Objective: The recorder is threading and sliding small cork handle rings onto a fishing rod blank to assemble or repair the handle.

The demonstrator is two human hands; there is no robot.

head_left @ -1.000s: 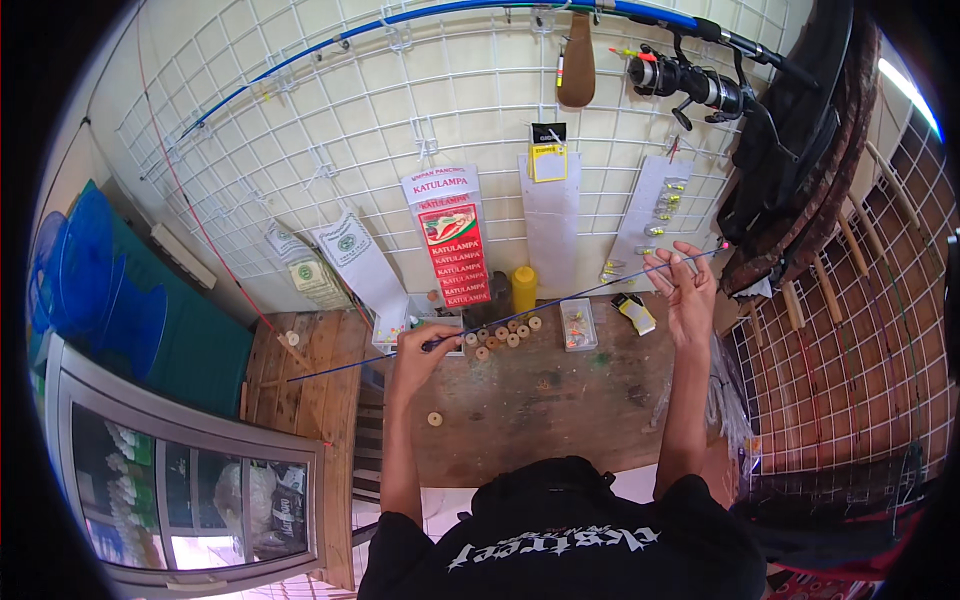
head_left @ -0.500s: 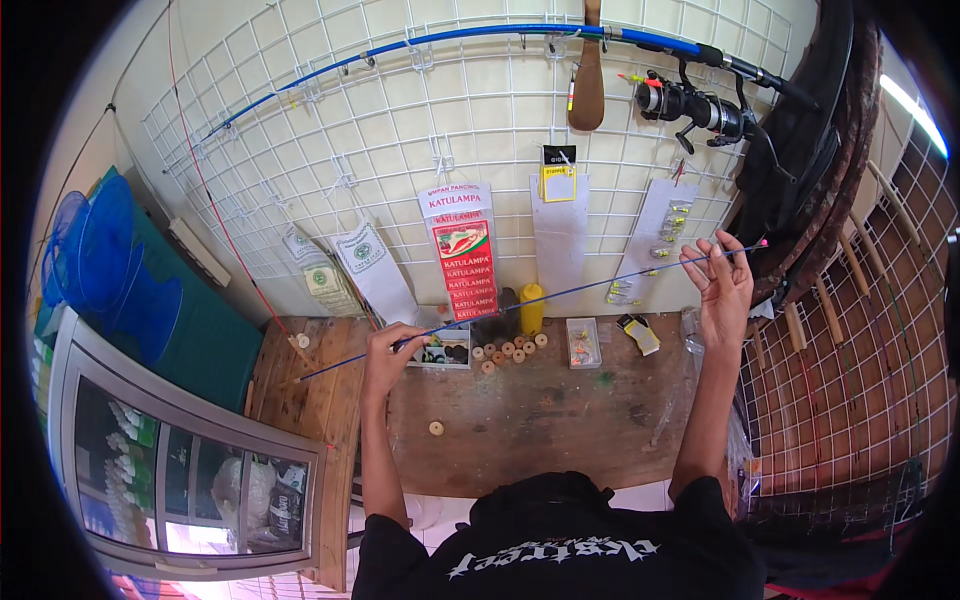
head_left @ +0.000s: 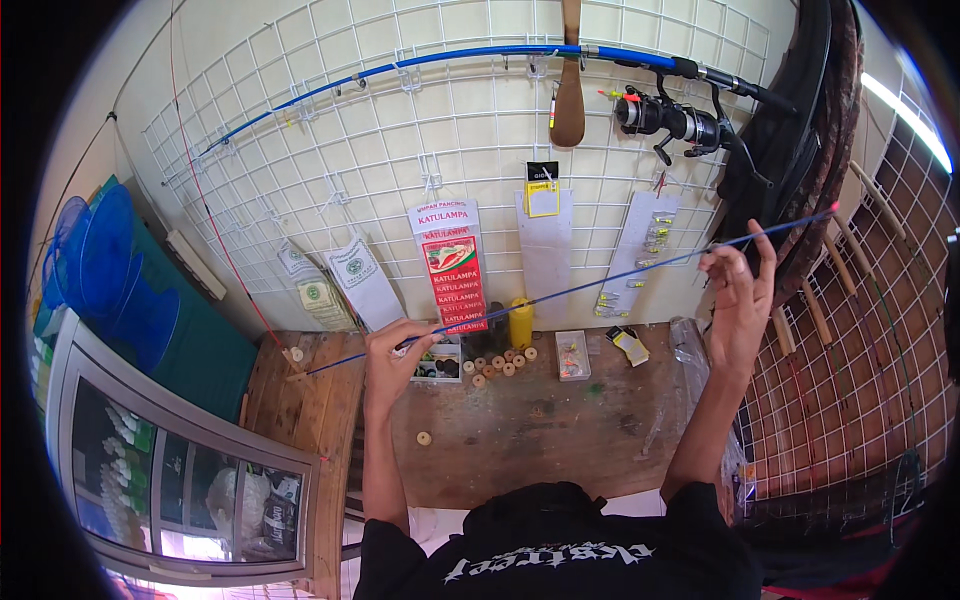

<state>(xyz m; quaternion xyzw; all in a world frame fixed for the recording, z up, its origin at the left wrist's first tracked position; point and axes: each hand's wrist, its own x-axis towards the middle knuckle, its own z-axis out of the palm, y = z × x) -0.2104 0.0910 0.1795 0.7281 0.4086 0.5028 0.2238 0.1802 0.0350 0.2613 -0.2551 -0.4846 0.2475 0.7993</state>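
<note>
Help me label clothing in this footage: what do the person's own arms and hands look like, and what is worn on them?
The left hand and right hand are bare, without gloves, and no band shows at either wrist. Both forearms are uncovered below black short sleeves, part of a black top with pale, jagged lettering.

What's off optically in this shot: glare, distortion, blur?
Head view: white wire grid bends into curves, corners go black; head view: long white light strip at upper right looks blown out, and glare shows in the lower panes of the grey-framed glass cabinet; head view: thin blue rod, left bare hand and right bare hand show no obvious smear.
</note>
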